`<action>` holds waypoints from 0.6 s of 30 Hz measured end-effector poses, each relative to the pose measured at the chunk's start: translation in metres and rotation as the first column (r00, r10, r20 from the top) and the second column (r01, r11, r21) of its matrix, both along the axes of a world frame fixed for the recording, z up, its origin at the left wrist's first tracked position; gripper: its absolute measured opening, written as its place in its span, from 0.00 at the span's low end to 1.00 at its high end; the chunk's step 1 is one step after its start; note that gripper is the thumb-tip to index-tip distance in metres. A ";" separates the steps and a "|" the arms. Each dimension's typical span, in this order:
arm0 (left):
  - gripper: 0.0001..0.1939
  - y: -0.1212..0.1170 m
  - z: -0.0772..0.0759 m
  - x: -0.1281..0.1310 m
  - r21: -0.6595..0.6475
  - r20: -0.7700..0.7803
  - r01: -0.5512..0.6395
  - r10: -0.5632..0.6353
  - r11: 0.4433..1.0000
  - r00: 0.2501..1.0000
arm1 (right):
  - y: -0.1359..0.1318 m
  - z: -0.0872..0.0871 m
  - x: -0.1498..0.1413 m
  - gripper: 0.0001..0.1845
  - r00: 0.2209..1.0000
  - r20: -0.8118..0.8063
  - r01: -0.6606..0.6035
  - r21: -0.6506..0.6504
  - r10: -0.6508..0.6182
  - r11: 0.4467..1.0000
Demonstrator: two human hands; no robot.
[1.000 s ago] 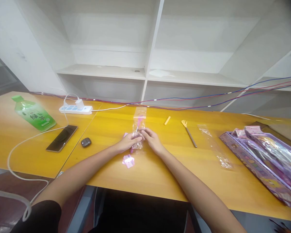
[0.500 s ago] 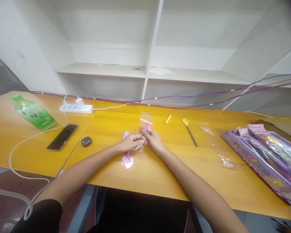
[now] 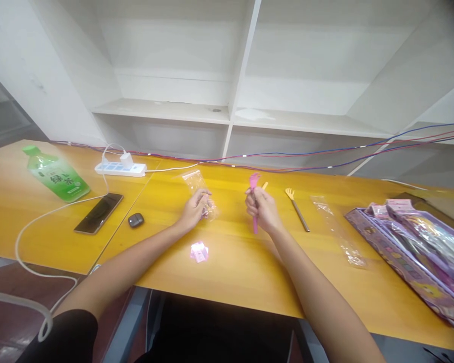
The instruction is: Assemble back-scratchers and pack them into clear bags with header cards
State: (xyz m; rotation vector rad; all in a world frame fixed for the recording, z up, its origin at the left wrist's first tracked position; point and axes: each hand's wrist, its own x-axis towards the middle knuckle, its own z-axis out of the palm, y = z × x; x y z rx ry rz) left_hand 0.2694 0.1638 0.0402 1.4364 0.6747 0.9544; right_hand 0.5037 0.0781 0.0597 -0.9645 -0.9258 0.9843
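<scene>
My left hand (image 3: 194, 207) is closed on a small clear plastic bag (image 3: 197, 187) above the yellow table (image 3: 230, 262). My right hand (image 3: 262, 206) grips a pink rod-like toy with a small hand-shaped head (image 3: 254, 180), held upright and free of the bag. The two hands are apart, roughly a hand's width between them. A small pink packet (image 3: 199, 251) lies on the table in front of my left hand.
A yellow-headed metal back scratcher (image 3: 296, 205), a short yellow stick (image 3: 264, 185) and another clear bag (image 3: 336, 229) lie to the right. Purple boxed toys (image 3: 412, 247) sit far right. To the left: green bottle (image 3: 56, 174), phone (image 3: 98, 213), earbud case (image 3: 135, 220), power strip (image 3: 119, 169).
The pink toy has come out of the clear bag. My right hand moved right and up with it, while my left hand kept the empty bag and drew left.
</scene>
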 end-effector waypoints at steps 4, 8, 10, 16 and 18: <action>0.24 0.006 0.000 0.000 0.006 0.040 -0.051 0.051 0.999 0.998 | -0.012 0.000 -0.033 0.26 0.935 0.243 -0.235 -0.128 0.260 0.964; 0.27 0.007 0.004 0.001 -0.048 0.128 -0.030 0.036 0.998 0.991 | -0.018 -0.004 -0.049 0.30 0.837 0.441 -0.271 -0.183 0.325 0.945; 0.27 0.007 0.006 0.002 -0.077 0.175 -0.019 0.033 0.997 0.984 | -0.018 -0.005 -0.050 0.32 0.776 0.547 -0.252 -0.188 0.314 0.949; 0.29 0.005 0.008 0.004 -0.179 0.243 -0.010 0.054 0.984 0.968 | -0.011 -0.011 -0.042 0.33 0.617 0.765 -0.116 -0.143 0.184 0.983; 0.29 0.003 0.010 0.004 -0.189 0.277 0.042 0.012 0.981 0.961 | -0.008 -0.014 -0.038 0.32 0.611 0.776 -0.079 -0.134 0.154 0.988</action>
